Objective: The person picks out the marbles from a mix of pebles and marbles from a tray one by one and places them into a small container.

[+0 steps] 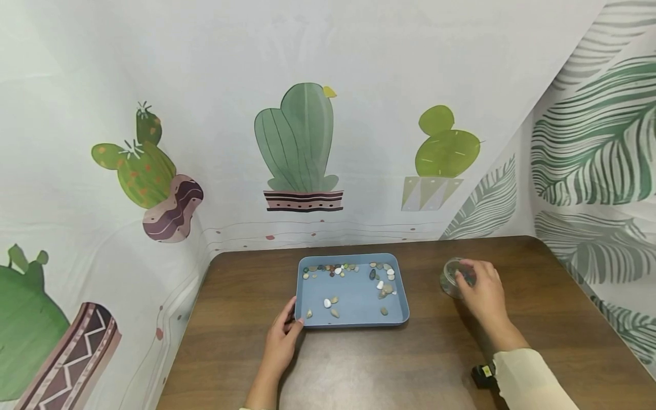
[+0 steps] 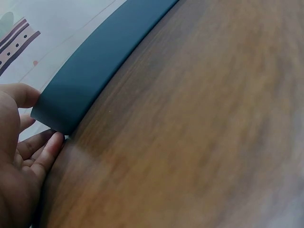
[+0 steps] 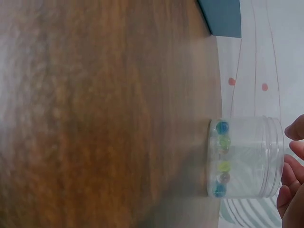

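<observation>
A shallow blue tray point(image 1: 353, 320) lies on the table with small stones and pebbles in it. My left hand point(image 1: 282, 341) holds the tray's near left corner. Close up in the left wrist view, the hand point(image 2: 21, 156) has its fingers curled about the corner of the tray wall point(image 2: 95, 61). To the right of the tray stands a clear jar point(image 1: 450, 279). Several blue, green and brownish glass marbles point(image 3: 223, 166) lie at its bottom. My right hand point(image 1: 484, 293) is over the jar's mouth, thumb and forefinger apart. Nothing shows between those fingers.
The brown wooden table point(image 1: 348, 376) meets a wall hung with cactus-print cloth point(image 1: 369, 114). A small black object with a yellow label point(image 1: 483, 376) is beside the right sleeve point(image 1: 533, 378). Pebbles point(image 1: 335, 269) line the tray's back edge.
</observation>
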